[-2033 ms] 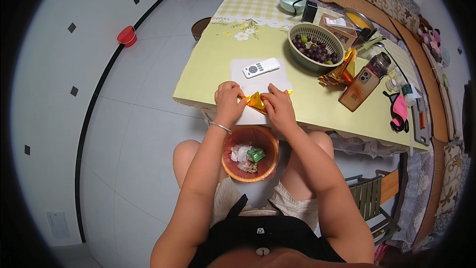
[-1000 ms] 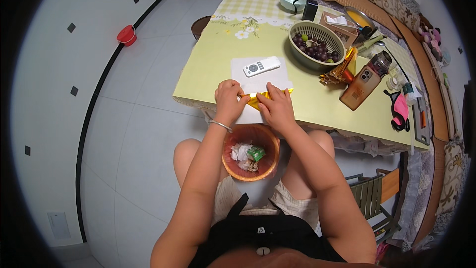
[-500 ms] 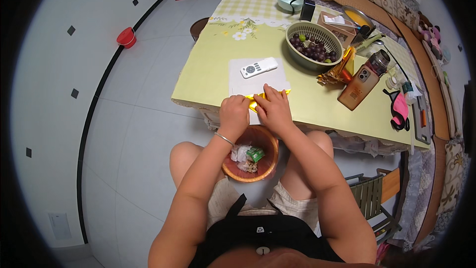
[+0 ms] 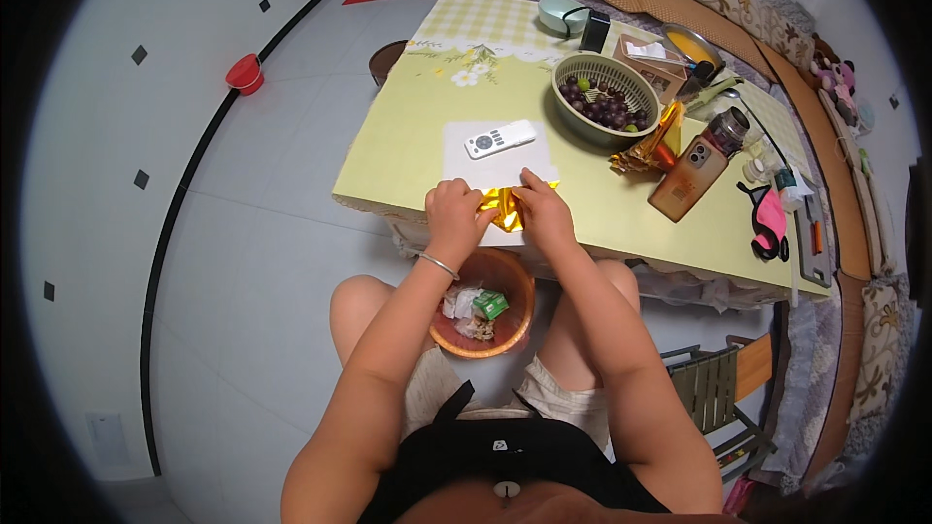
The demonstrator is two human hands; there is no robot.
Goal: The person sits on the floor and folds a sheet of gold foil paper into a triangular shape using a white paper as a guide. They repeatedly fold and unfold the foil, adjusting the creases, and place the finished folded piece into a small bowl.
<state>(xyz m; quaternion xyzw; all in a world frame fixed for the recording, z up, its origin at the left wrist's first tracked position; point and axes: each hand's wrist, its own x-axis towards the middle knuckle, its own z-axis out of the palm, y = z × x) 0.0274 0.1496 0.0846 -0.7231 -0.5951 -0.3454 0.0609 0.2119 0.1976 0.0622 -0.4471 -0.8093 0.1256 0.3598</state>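
At the table's near edge, a shiny gold foil sheet point(image 4: 505, 211) is pinched between my two hands, bent in the middle. My left hand point(image 4: 454, 219) has its fingers closed on the foil's left side, with a bracelet on that wrist. On the other side, my right hand point(image 4: 545, 217) grips the foil with thumb and fingers. A white sheet of paper point(image 4: 461, 157) lies flat beneath and beyond the foil. On that paper rests a white remote control point(image 4: 501, 139), just past my fingers.
A colander point(image 4: 566, 124) of grapes stands to the right, beside crumpled gold foil point(image 4: 636, 153) and a propped phone point(image 4: 688, 180). Farther right lies a pink-and-black item point(image 4: 770, 221). Between my knees, below the table edge, is an orange bin point(image 4: 524, 315) holding rubbish.
More of the gold foil shows between my hands now, standing bent up. My hands have rolled slightly, and both still hold it. The whole view has shifted a little.
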